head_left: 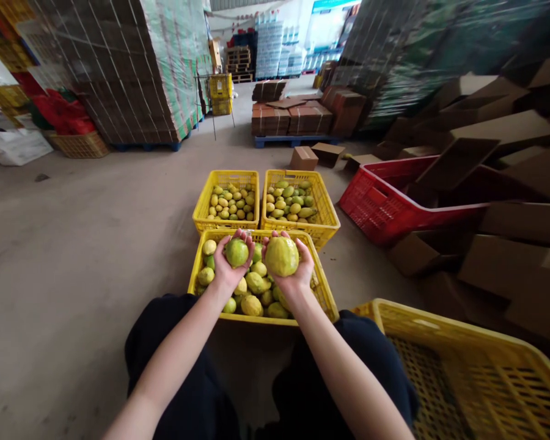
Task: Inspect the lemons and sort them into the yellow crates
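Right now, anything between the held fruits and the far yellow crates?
Nothing visible. The greener fruit in the left hand and yellower fruit in the right hand look higher than the near crate, whose far rim alone lies before the left far crate and right far crate.

A red plastic crate with perforated sides (pixel 364 211) is positioned at the right; open brown cardboard boxes (pixel 517 266) are heaped behind and in front of it. Strapped bundles of flat brown cardboard (pixel 309 119) are stacked on a blue pallet (pixel 284 142). Near the pallet, a small brown carton (pixel 304 159) is set on the grey concrete floor (pixel 151 177). At the left, a tall brown strapped stack (pixel 112 73) is partly covered by translucent greenish film (pixel 172 61). Beside it, a red bundle (pixel 68 115) is held in a tan basket (pixel 83 145).
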A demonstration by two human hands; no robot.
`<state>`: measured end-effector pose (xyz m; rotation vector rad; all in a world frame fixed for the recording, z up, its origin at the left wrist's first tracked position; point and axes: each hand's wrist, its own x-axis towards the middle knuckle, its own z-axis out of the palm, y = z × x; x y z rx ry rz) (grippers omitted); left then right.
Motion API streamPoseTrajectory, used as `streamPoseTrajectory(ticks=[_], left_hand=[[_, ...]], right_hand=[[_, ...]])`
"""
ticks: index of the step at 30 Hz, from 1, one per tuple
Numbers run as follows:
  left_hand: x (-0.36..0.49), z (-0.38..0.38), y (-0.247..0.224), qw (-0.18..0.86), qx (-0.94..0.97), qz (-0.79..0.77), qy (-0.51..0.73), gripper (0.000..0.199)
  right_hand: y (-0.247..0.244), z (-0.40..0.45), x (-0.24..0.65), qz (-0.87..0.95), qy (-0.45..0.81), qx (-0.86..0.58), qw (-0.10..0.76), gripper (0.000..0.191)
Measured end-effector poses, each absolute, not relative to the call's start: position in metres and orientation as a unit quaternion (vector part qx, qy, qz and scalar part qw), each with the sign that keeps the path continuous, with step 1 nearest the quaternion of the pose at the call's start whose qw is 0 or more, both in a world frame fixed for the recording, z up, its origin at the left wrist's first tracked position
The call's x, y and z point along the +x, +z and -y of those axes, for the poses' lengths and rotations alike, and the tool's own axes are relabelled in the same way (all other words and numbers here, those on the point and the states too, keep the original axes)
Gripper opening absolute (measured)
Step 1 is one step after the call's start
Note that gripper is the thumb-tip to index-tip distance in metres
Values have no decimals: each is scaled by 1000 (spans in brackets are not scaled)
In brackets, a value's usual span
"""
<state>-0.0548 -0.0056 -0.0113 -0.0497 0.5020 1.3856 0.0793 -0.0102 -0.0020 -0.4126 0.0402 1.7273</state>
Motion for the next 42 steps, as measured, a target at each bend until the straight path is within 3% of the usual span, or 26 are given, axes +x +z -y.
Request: streamPoseTrajectory(ticks=[6, 11, 15, 17, 22, 26, 30, 35, 38, 42], left_hand=[[-52, 27, -45, 772, 23, -346, 532, 13], [-54, 109, -107, 833, 168, -486, 204, 15], [-71, 153, -132, 848, 276, -452, -32, 9], [-83, 136, -117, 823, 314, -472, 18, 12], [-131, 2, -29, 678, 314, -568, 345, 30], [-170, -66, 13, 576, 296, -609, 458, 36], [-179, -37, -1, 573, 299, -628, 433, 28], [-171, 25, -36, 621, 328, -645, 301, 31], [-169, 39, -44, 594, 435, -649, 191, 35], [-174, 40, -50, 556, 539, -612, 163, 36]], right_hand=[[5, 14, 98, -54, 739, -234, 629, 27], [5, 16, 113, -69, 728, -268, 627, 27], [8, 17, 124, -64, 719, -287, 630, 25], [10, 17, 128, -58, 718, -285, 633, 27], [12, 17, 130, -53, 723, -279, 630, 27], [12, 17, 128, -63, 724, -299, 618, 25], [10, 20, 130, -57, 725, -310, 613, 23], [-10, 32, 117, -20, 740, -345, 577, 20], [-35, 50, 99, -6, 768, -398, 502, 18], [-81, 89, 77, 12, 820, -458, 343, 17]])
